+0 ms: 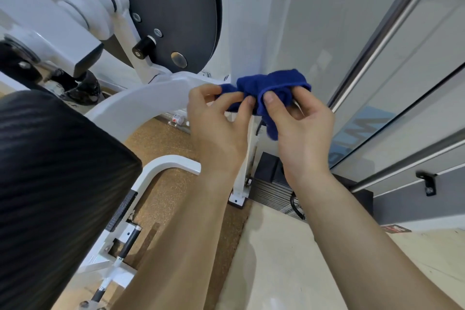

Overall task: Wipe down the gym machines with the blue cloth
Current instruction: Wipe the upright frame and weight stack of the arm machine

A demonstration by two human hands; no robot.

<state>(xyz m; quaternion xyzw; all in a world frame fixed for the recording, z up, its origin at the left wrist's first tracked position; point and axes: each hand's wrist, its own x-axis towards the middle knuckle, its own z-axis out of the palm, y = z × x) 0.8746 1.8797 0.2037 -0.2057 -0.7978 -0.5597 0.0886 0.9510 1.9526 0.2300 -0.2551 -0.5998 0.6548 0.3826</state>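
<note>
One white gym machine (pixel 141 106) fills the left and middle, its curved arm passing under a dark grey disc (pixel 173 7). Its black ribbed pad (pixel 55 171) sits low on the left. A steel rail (pixel 392 20) crosses the glass on the right. The left hand (pixel 216 131) pinches one end of the blue cloth (pixel 271 83) between thumb and curled fingers. The right hand (pixel 302 128) grips the bunched other end, thumb on top. The cloth is held up before the machine's upright post; whether it touches the post cannot be told.
</note>
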